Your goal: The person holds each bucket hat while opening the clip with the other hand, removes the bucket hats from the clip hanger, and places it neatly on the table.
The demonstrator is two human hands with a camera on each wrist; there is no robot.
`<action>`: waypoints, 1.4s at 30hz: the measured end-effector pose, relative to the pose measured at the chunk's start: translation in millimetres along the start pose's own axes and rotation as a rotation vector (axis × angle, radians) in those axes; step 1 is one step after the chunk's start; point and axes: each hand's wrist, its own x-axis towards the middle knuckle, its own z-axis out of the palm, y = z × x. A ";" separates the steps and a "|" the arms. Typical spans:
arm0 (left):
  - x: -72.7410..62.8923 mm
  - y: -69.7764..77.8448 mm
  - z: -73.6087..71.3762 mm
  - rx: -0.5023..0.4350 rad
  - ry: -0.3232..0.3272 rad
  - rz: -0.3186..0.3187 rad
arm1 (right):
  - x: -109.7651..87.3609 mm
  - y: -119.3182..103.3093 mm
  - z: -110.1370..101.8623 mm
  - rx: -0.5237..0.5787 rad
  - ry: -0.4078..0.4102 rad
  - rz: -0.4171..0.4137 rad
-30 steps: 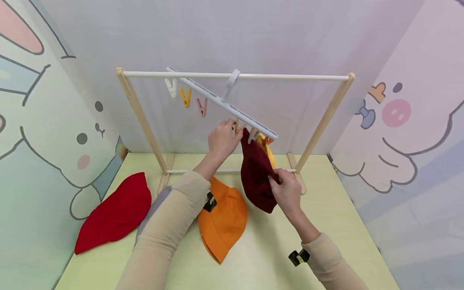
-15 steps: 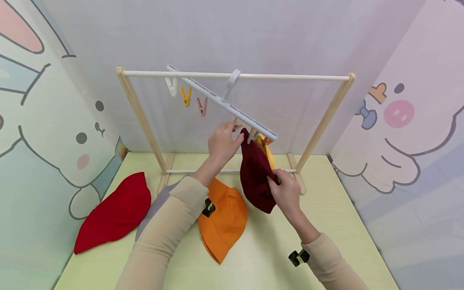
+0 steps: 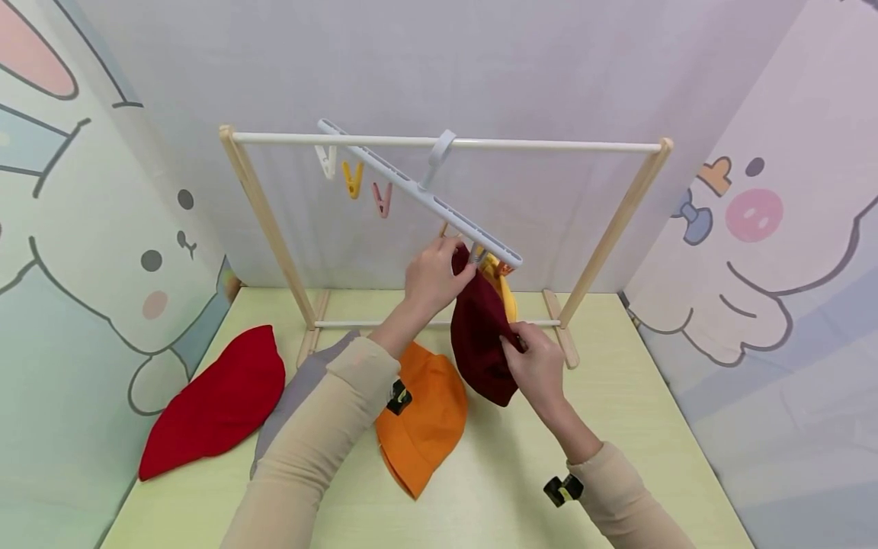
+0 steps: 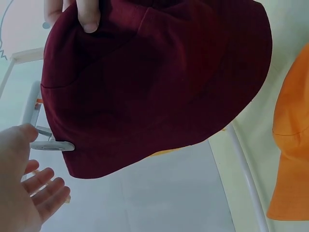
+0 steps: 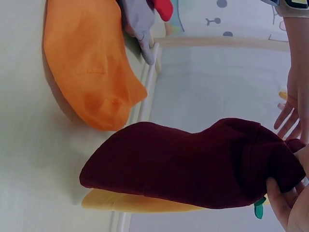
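Observation:
A dark red bucket hat (image 3: 480,335) hangs from a grey clothespin (image 4: 58,146) that bites its brim, under the right half of a pale grey clip hanger (image 3: 418,191). My right hand (image 3: 538,366) pinches the hat's crown between thumb and fingers. At the hat's upper left corner is my left hand (image 3: 435,278), fingers loosely extended and thumb tip right at the grey clothespin in the left wrist view. A wooden clothespin (image 3: 443,229) hangs just above the left hand, mostly hidden. Behind the dark red hat a yellow hat (image 3: 507,297) hangs, largely covered.
The hanger hooks over the white bar of a wooden rack (image 3: 604,236). White, yellow (image 3: 353,180) and pink (image 3: 382,200) clothespins dangle at its left end. An orange hat (image 3: 428,412), a grey hat (image 3: 295,393) and a red hat (image 3: 219,404) lie on the table (image 3: 617,412).
My left hand has left the wooden clothespin and moved slightly right and down to the hat's clipped corner. The right hand still pinches the hat, with both shifted slightly left.

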 end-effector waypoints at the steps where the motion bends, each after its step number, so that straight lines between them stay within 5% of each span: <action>1: 0.0 0.3 0.7 -0.004 -0.012 0.001 | 0.0 -0.3 -0.4 -0.001 -0.002 -0.004; 20: 5.9 16.9 5.9 0.094 -0.174 -0.090 | -1.2 -5.4 -1.1 0.012 -0.018 -0.061; 42: 12.8 29.2 13.3 0.201 -0.109 -0.156 | -6.4 -17.1 0.2 0.064 -0.041 -0.101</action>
